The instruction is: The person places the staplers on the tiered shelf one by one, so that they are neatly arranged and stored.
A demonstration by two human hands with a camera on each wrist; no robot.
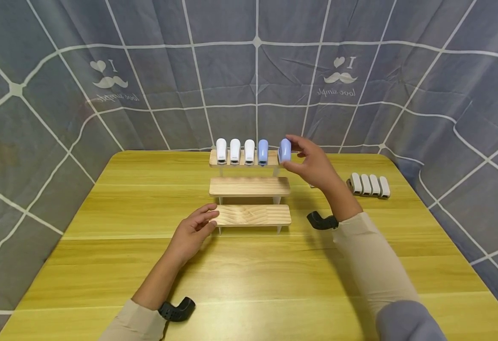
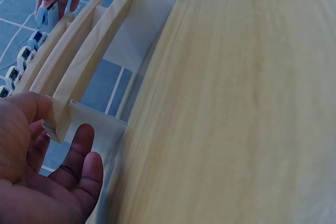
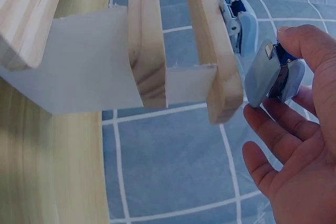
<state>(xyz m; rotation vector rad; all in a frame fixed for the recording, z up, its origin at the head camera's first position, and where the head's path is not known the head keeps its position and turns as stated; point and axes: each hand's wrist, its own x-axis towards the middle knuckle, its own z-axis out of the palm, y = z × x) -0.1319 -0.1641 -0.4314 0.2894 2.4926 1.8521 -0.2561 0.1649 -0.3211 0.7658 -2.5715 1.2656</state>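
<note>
A blue mini stapler (image 1: 285,150) is pinched between the thumb and fingers of my right hand (image 1: 313,163), by the right end of the top step. The right wrist view shows this stapler (image 3: 275,74) slightly apart from the step's edge, its metal part visible. On the top step (image 1: 236,161) of a three-step wooden stand stand three white staplers (image 1: 234,150) and another blue stapler (image 1: 263,151), in a row. My left hand (image 1: 191,233) holds the left end of the lowest step (image 1: 253,215); two of its fingers hang off the wood in the left wrist view.
To the right on the wood-grain table (image 1: 240,284) lies a row of several white staplers (image 1: 370,184), beyond my right forearm. The middle step (image 1: 249,186) is bare wood. A grey checked curtain (image 1: 232,76) encloses the table's back and sides.
</note>
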